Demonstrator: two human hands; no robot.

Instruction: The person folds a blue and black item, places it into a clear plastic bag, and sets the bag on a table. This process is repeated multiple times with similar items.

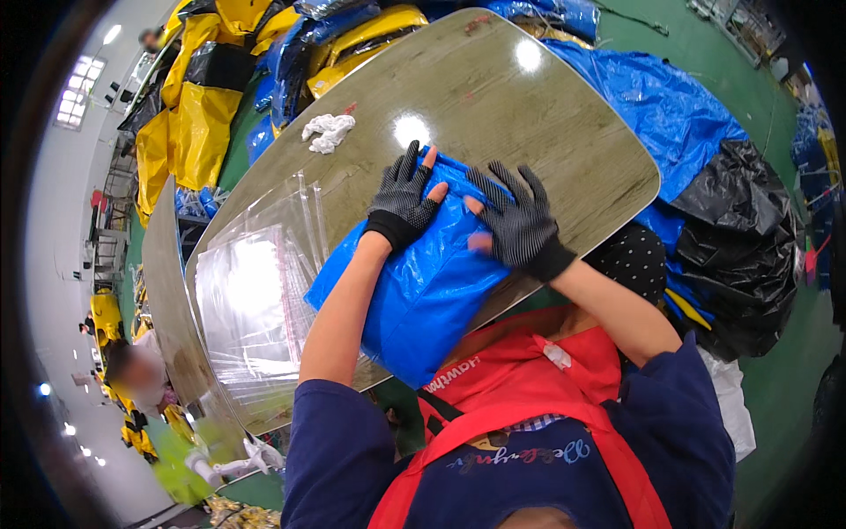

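Observation:
A shiny blue plastic sheet or bag (423, 282), folded over, lies on the near edge of the table and hangs down toward my lap. My left hand (405, 198), in a dark dotted glove with bare thumb and index tips, lies on its upper left part with fingers stretched. On the upper right side my right hand (520, 220) rests with fingers spread, wearing a matching glove. Both palms press the blue material, and neither hand is closed round it. The underside of the folds is hidden.
Clear plastic bags (256, 309) are stacked at the table's left. A crumpled white cloth (328, 132) lies farther back on the table (564, 132). Blue and black sheeting (736, 238) heaps at the right, yellow and black bags (198, 115) at the far left. Another person (141, 375) is at the left.

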